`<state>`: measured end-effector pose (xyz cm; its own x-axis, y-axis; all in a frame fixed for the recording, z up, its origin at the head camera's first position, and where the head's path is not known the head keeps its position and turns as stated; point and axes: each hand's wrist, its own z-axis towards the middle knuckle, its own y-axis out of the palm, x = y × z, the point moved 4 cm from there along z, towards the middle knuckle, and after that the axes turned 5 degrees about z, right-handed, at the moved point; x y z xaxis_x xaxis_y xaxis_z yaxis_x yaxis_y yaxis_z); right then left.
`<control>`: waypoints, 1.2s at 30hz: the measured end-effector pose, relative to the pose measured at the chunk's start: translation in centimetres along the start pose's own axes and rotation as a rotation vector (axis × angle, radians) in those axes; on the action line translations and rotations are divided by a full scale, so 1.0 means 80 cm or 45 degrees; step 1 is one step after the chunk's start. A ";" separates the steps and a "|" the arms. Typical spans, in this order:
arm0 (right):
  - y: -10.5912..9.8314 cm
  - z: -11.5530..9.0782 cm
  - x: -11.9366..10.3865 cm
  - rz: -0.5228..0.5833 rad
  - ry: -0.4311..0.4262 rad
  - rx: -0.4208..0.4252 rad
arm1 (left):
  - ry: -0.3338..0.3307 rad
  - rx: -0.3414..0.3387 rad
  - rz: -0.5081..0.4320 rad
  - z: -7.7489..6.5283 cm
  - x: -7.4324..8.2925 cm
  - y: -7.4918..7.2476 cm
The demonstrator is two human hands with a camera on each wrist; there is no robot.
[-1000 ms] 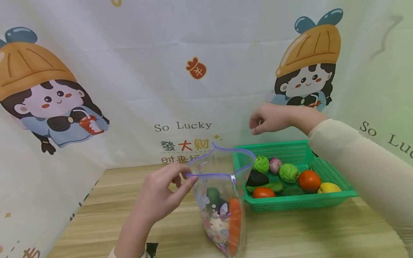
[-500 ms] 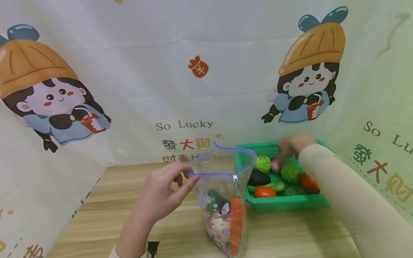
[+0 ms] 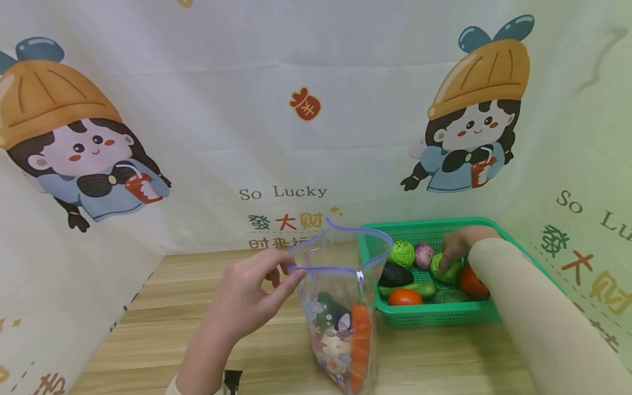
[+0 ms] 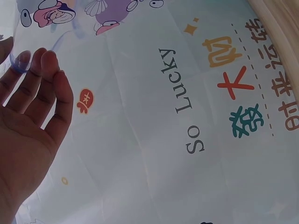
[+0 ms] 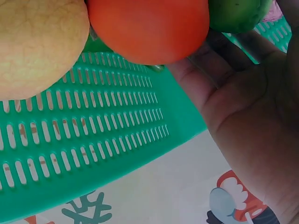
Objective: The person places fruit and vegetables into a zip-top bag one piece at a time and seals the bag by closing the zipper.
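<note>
My left hand [image 3: 254, 291] pinches the purple zip edge of a clear zip bag [image 3: 321, 282], which stands on the table with its mouth spread. Through the plastic show a carrot [image 3: 360, 345], a dark green vegetable [image 3: 326, 307] and something pale. Over the green basket [image 3: 439, 317], my right hand [image 3: 464, 241] has its fingers curled about a small green cabbage [image 3: 446, 270]; the thumb is hidden in the head view. From the right wrist, fingers lie close under a tomato [image 5: 149, 28] and the green cabbage [image 5: 238, 14], beside a yellowish textured fruit [image 5: 37, 46].
Also in the basket are a light green vegetable [image 3: 402, 253], a purple-white one [image 3: 424, 255], a dark one [image 3: 395, 274], a long green one [image 3: 419, 289] and a second tomato [image 3: 405, 297]. A printed cloth [image 3: 222, 120] hangs behind the wooden table [image 3: 163, 323].
My right hand has come down from above into the basket, then shifted right from near the purple-white vegetable to the green cabbage. The left hand keeps its grip on the bag.
</note>
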<state>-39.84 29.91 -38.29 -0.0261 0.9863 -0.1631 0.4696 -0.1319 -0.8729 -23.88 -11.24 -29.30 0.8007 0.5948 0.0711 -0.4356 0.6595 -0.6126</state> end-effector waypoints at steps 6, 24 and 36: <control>-0.002 -0.003 0.001 0.059 -0.020 -0.028 | 0.012 0.015 0.006 -0.002 -0.001 -0.002; -0.086 -0.035 -0.036 0.364 -0.206 -0.151 | -0.036 -0.030 -0.004 -0.003 -0.004 0.003; -0.163 -0.095 -0.098 0.410 -0.496 0.047 | 0.017 0.018 -0.004 -0.001 -0.003 0.005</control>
<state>-39.01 24.65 -22.14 -0.2155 0.7855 -0.5801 0.4765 -0.4339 -0.7646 -24.20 -11.12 -29.65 0.8075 0.5865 0.0628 -0.4386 0.6682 -0.6010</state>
